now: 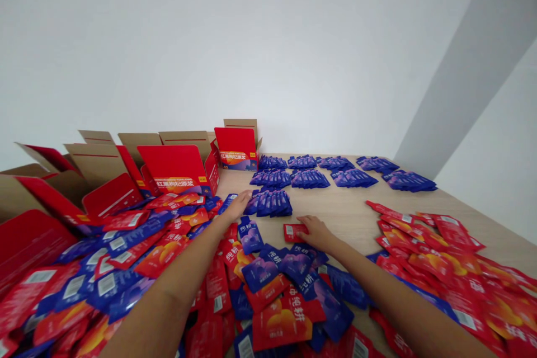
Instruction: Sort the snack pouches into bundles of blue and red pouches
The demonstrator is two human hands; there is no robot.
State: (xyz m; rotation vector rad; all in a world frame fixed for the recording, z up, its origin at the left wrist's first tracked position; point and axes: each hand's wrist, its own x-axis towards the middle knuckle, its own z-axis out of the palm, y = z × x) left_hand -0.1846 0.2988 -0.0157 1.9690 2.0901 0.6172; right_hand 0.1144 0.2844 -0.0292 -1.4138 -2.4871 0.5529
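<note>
My left hand [238, 205] reaches to the left end of a fanned row of blue pouches [273, 203]; its fingertips are at a blue pouch there, and their grip is too small to make out. Closer to the middle, my right hand [314, 231] has its fingers on a small red pouch [293, 232], which shows a white label. Between and below my arms lies a mixed pile of blue pouches [250, 235] and red pouches [282, 321]. More red and blue pouches [163, 254] are heaped beside my left forearm.
Open red cartons [176, 165] stand along the left, with another carton [237, 148] at the back. Behind my hands, fanned groups of blue pouches [354, 177] lie in rows on the wooden table [335, 207]. A red pouch heap [444, 257] covers the right side.
</note>
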